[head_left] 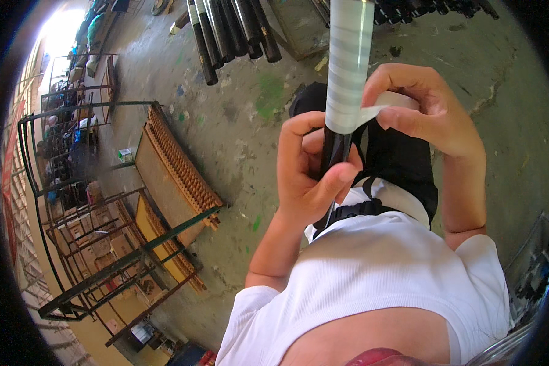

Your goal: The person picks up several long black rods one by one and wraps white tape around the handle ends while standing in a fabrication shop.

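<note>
A long black tube [335, 147] runs up from my waist past the top of the view. White, semi-clear tape [349, 67] winds round its upper part in overlapping bands. Below the wrapped part, my left hand [304, 174] is closed round the bare black tube, thumb in front. My right hand [436, 110], just right of the tube, curls round a roll of white tape [398, 100], partly hidden by the fingers. A short strip of tape [369, 114] stretches from the wrapping's lower end to the right thumb and fingers.
Several dark tubes [238, 27] lie bundled at the top, with more tubes [409, 9] at the upper right. Left of me stands a metal-frame rack [86, 105] holding panels with ridged wooden edges [180, 161]. A wire-sided bin [535, 256] is at the lower right.
</note>
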Demonstrator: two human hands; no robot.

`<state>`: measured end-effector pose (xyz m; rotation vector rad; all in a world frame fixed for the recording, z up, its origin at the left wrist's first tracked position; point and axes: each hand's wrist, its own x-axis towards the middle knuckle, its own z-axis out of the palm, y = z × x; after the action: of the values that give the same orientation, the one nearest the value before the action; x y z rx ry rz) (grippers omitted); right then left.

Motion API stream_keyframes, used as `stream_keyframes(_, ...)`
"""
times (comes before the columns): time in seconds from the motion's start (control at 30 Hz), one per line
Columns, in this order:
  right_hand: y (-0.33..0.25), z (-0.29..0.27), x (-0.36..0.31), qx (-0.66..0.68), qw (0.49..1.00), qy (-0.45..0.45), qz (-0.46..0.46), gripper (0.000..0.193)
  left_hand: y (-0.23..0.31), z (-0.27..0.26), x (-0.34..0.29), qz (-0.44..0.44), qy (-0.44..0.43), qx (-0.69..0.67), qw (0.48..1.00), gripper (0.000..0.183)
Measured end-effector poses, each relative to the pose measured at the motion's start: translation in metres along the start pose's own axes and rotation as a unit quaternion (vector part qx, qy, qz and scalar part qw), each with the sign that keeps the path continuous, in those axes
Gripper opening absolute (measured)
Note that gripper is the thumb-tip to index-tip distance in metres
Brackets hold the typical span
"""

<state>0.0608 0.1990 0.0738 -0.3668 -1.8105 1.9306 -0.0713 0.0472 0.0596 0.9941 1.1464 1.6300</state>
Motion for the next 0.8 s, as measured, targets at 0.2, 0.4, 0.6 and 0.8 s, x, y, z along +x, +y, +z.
stream_keyframes(0.2,-0.014,0.019,-0.009,-0.114,0.987,0.107,0.037,0.011,0.000,0.000,0.003,0.028,0.022,-0.002,0.999,0.051)
stream_keyframes(0.4,0.068,-0.015,0.001,-0.253,0.930,0.255,0.074,0.017,0.008,-0.011,-0.001,0.023,-0.035,-0.058,0.997,0.043)
stream_keyframes(0.6,0.021,0.011,0.002,0.115,0.990,0.074,-0.032,0.050,0.002,-0.002,0.005,0.014,0.030,0.020,0.999,0.054)
stream_keyframes(0.8,0.016,0.021,0.017,0.203,0.979,-0.007,0.001,0.025,-0.006,0.001,0.009,-0.046,-0.023,-0.141,0.989,0.058)
